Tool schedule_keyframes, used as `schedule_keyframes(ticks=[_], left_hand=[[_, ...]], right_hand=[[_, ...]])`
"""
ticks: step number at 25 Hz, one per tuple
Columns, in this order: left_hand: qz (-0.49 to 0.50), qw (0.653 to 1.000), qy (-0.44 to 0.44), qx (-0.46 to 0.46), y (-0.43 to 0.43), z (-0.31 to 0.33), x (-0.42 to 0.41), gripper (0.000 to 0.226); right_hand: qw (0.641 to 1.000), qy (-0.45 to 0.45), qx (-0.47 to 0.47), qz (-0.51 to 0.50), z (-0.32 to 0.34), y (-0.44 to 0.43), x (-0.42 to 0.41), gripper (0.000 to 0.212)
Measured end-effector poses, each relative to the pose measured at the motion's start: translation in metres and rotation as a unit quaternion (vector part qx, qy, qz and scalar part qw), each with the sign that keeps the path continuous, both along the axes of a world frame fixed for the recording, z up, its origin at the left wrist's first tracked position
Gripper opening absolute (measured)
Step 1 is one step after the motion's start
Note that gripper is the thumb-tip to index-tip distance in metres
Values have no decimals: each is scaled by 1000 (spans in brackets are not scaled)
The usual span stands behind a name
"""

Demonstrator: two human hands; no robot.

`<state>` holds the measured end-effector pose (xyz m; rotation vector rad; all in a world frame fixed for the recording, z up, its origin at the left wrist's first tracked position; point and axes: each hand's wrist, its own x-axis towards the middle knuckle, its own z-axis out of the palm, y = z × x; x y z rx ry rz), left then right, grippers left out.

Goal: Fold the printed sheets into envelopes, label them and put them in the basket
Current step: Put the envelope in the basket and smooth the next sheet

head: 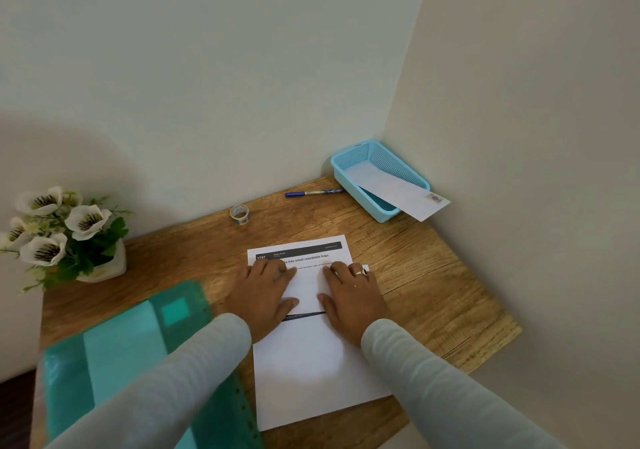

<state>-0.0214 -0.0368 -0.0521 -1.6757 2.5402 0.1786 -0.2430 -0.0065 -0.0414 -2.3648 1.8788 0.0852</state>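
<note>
Printed sheet (311, 362) lies on the table (433, 292), near the blue basket (391, 161) on the person's side of it. Left hand (266, 296) and right hand (353, 296) press it, fingers (277, 268) straight and flat, gripping nothing. Uneven pressure would likely skew the crease.

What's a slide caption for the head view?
Left hand and right hand press flat on the printed sheet; one envelope sticks out of the basket, pen and tape nearby.

Single head-worn view, tilted forward and down
The table (433, 275) is seen from close above; the basket (391, 157) is faced at 1 o'clock.
</note>
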Motion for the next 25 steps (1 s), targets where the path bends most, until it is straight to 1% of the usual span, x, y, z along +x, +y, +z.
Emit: schedule_keyframes(ticks=[3,6,12,15,17,20,23,25], left_hand=[[11,999,-29,-22,-2,2,28,66],[19,998,-52,-30,3,5,33,67],[49,997,-51,-11,9,4,25,70],[53,996,-67,-8,12,6,28,71],[54,995,-82,-7,14,7,27,71],[50,997,-52,-19,15,11,12,66],[-3,1000,-15,-19,11,12,-28,58],[-26,1000,-1,-5,10,14,-52,56]], right_hand=[[1000,13,-7,-13,1,3,-17,61],[999,23,-6,-36,2,2,-14,60],[999,-39,17,21,-4,6,49,53],[999,-43,8,4,-3,7,28,56],[999,-35,0,-41,-2,9,-2,60],[996,-18,-2,-83,-1,12,-32,63],[996,-14,17,-90,1,12,-31,63],[995,-15,23,-96,2,11,-29,64]])
